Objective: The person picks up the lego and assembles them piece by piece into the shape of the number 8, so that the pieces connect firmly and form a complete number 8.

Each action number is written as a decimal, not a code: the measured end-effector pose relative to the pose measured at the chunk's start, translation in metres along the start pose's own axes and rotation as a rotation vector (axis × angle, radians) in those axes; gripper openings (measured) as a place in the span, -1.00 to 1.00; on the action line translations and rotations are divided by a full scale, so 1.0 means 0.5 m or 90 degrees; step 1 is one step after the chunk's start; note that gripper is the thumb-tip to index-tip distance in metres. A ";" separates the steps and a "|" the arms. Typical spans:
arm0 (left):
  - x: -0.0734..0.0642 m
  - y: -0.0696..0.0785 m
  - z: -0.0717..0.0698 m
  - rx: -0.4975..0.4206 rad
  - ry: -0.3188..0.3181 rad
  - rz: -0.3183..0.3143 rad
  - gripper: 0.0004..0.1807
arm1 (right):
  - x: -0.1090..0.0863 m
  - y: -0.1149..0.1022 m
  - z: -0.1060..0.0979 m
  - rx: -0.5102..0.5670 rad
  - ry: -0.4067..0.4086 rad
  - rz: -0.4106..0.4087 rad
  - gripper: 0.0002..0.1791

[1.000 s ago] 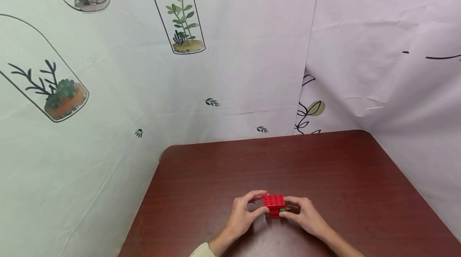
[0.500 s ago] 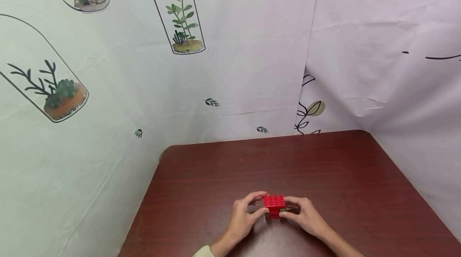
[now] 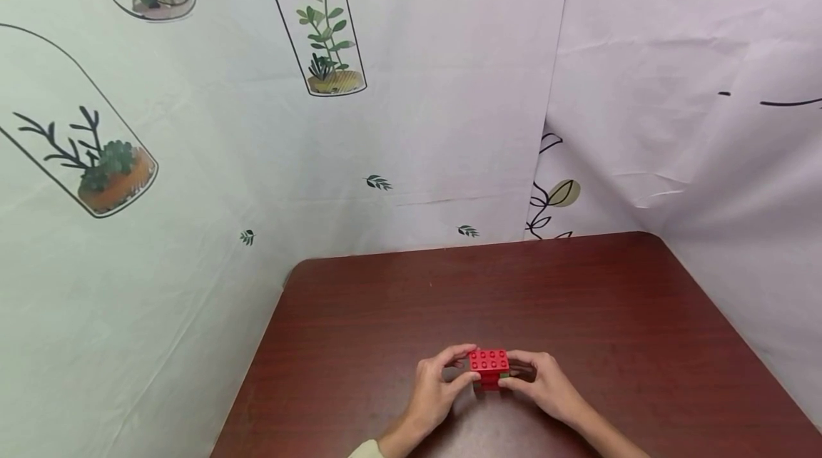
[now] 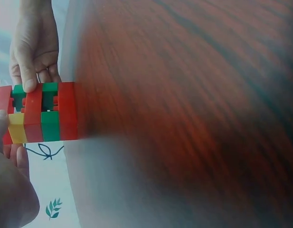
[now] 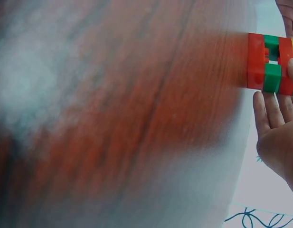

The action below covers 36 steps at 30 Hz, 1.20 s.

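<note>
A stack of toy building bricks (image 3: 489, 360) stands on the table between both hands. Its top is a red brick with studs. In the left wrist view the stack (image 4: 33, 126) shows red layers with smaller green and yellow bricks between them, and gaps at the middle. The left hand (image 3: 430, 388) pinches the upper part from the left, thumb at the front and fingers behind. From the right, the right hand (image 3: 547, 385) holds the stack lower down, its thumb near the middle red layer. Some fingertips are hidden behind the bricks.
The dark red-brown wooden table (image 3: 411, 301) extends behind and to both sides of the hands. White cloth (image 3: 437, 144) printed with plants hangs around its back and sides.
The left hand has shifted slightly toward the person and to the right, its thumb now covering the yellow-orange patch seen earlier. The right hand and the stack look nearly still.
</note>
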<state>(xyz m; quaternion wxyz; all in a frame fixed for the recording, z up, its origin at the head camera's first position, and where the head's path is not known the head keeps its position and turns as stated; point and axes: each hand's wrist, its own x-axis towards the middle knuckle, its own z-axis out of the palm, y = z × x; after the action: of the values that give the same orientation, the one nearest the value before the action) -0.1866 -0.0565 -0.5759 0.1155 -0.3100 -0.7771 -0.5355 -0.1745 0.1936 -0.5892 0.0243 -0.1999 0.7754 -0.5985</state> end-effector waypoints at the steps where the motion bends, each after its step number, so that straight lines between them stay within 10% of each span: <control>1: -0.001 -0.001 0.000 -0.002 0.001 0.000 -0.57 | 0.000 0.000 0.000 -0.001 0.000 0.000 -0.58; 22: -0.004 -0.019 0.003 -0.024 0.000 0.014 -0.59 | -0.003 -0.004 0.007 -0.019 0.011 0.009 -0.52; 36: -0.010 -0.007 -0.001 0.099 -0.003 0.032 -0.40 | -0.014 -0.033 0.009 -0.121 0.108 -0.134 -0.35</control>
<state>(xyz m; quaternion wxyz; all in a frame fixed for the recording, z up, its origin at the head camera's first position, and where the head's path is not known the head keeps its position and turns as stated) -0.1851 -0.0597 -0.5808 0.1509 -0.3203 -0.8088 -0.4696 -0.1622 0.1885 -0.5763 -0.1235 -0.2301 0.8025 -0.5364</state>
